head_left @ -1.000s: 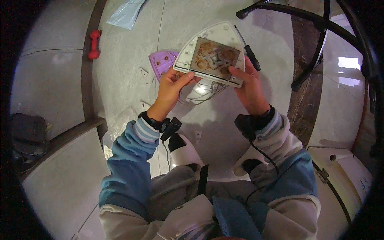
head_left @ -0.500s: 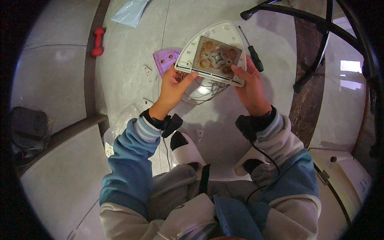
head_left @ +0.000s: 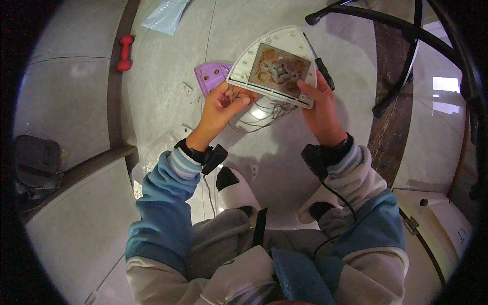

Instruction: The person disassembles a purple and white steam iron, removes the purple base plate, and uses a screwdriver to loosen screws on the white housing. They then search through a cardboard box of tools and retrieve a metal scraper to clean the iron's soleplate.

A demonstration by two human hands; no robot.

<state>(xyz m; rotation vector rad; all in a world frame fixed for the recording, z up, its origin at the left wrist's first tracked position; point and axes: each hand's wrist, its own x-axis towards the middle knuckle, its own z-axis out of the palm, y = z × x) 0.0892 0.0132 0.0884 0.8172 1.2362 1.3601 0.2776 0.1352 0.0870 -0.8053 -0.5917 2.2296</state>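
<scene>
A white, fan-shaped plastic housing [head_left: 241, 65] with a rust-stained square metal plate [head_left: 267, 63] set in it is held up in front of me. My right hand [head_left: 321, 112] is closed round its right lower corner, the thumb pressed on the plate. Below the left corner, my left hand [head_left: 217, 111] is closed, its fingers curled at thin grey wires [head_left: 252, 123] that hang in loops under the housing; part of the fingers is hidden. Behind lies a purple plastic piece [head_left: 207, 79] with round brown spots. To the right rests a black-handled screwdriver [head_left: 325, 76].
Small white triangular pieces [head_left: 187, 89] lie on the tiled floor. A red dumbbell [head_left: 125, 53] and a pale blue plastic bag [head_left: 165, 16] are farther left. Black chair legs [head_left: 386, 19] reach in from the upper right. A dark bag [head_left: 38, 160] stands at far left.
My left thumb has come off the housing's lower edge, and that hand is now below it at the wires. The housing has shifted slightly to the right in my right hand.
</scene>
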